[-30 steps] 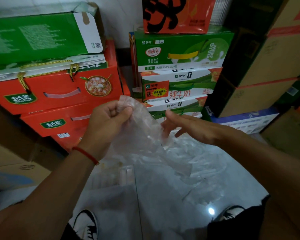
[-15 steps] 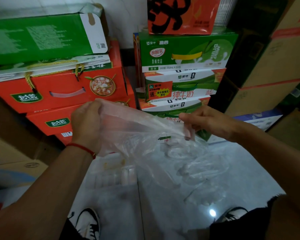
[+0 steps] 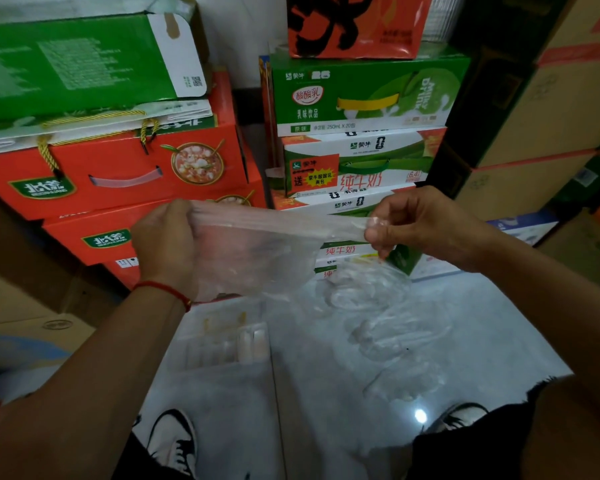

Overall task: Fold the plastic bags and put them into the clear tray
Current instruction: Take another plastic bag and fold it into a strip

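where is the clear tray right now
In the head view the clear tray sits on the floor left of centre, below the stretched plastic bag, beside the left forearm.

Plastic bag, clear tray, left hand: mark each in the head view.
plastic bag [image 3: 257, 258], head view, stretched sheet between the hands.
clear tray [image 3: 222, 344], head view, ribbed wall on the floor.
left hand [image 3: 165, 244], head view, back of hand.

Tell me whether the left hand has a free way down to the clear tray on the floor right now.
Probably not yet. The left hand grips one end of the plastic bag, stretched across to the right hand; the clear tray lies just below, under the hanging bag.
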`<state>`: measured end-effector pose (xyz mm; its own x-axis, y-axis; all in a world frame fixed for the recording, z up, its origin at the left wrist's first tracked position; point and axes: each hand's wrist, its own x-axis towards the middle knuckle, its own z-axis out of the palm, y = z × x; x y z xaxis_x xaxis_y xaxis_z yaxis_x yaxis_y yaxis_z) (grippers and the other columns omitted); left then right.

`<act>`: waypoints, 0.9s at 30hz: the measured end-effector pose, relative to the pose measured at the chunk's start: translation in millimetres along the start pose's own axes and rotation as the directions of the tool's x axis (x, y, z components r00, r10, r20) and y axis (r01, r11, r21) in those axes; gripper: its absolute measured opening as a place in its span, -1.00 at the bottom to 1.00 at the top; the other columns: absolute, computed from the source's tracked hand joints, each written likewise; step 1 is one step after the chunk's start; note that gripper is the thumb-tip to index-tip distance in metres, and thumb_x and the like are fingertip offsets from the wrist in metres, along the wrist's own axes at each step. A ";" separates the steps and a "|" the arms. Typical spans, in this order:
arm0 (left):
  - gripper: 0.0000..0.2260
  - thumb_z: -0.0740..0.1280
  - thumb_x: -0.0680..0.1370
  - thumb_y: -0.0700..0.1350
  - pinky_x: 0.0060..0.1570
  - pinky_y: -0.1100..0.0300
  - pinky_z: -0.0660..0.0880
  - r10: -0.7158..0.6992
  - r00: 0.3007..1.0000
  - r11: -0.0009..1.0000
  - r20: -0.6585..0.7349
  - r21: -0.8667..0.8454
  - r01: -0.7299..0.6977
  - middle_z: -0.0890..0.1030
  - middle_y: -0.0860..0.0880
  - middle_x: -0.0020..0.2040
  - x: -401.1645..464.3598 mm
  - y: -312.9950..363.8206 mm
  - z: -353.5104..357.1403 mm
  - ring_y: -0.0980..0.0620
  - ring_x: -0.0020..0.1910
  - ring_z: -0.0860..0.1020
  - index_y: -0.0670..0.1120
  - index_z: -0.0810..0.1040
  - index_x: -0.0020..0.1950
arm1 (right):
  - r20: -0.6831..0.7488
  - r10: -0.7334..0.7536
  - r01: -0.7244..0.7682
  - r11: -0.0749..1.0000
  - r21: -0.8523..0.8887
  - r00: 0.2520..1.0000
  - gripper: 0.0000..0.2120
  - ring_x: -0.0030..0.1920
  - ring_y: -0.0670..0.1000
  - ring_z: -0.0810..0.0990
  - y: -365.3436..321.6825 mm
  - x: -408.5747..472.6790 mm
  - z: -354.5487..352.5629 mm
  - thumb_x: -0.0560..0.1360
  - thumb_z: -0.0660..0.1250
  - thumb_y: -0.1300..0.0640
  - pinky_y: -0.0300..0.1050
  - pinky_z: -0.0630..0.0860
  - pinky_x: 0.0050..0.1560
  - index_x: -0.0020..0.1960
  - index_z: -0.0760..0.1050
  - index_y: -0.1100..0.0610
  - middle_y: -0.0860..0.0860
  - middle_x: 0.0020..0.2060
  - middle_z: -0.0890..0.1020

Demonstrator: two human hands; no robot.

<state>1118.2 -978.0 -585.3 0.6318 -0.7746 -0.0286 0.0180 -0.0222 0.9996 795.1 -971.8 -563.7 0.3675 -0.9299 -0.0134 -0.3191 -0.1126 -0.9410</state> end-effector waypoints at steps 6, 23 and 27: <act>-0.71 0.27 0.63 -0.07 -0.38 0.21 0.28 0.219 0.975 0.969 0.045 0.106 -0.222 0.34 0.06 -0.39 -0.8 -4.2 -0.4 0.15 -0.39 0.32 0.00 0.46 -0.30 | -0.081 0.067 -0.061 0.995 0.082 0.994 -0.62 -0.31 0.10 0.69 4.8 4.0 -3.5 0.35 0.57 0.16 -0.08 0.68 -0.10 0.13 0.62 0.22 0.20 -0.29 0.72; -0.79 0.16 0.63 -0.10 -0.36 0.13 0.30 0.423 0.906 0.903 0.009 0.084 -0.422 0.40 -0.01 -0.36 -4.8 -6.4 0.8 0.07 -0.38 0.37 0.09 0.41 -0.19 | -0.207 0.263 -0.156 0.893 0.423 0.942 -0.72 -0.20 0.05 0.72 4.1 7.5 -4.5 0.38 0.51 0.17 -0.10 0.69 -0.11 0.03 0.63 0.27 0.13 -0.14 0.74; -0.76 0.17 0.63 -0.12 -0.37 0.17 0.31 0.394 0.919 0.914 -0.012 0.106 -0.391 0.39 0.07 -0.37 -5.8 -6.2 0.7 0.16 -0.40 0.35 0.08 0.42 -0.22 | -0.226 0.271 -0.154 0.890 0.430 0.936 -0.82 -0.20 0.05 0.70 6.3 7.5 -8.6 0.39 0.51 0.16 -0.10 0.68 -0.11 -0.04 0.66 0.22 0.12 -0.18 0.72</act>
<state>1113.9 -973.9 -591.3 0.5968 -0.7131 0.3677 -0.3127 0.2154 0.9251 788.3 -982.5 -566.9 0.0603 -0.9797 -0.1912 0.0350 0.1935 -0.9805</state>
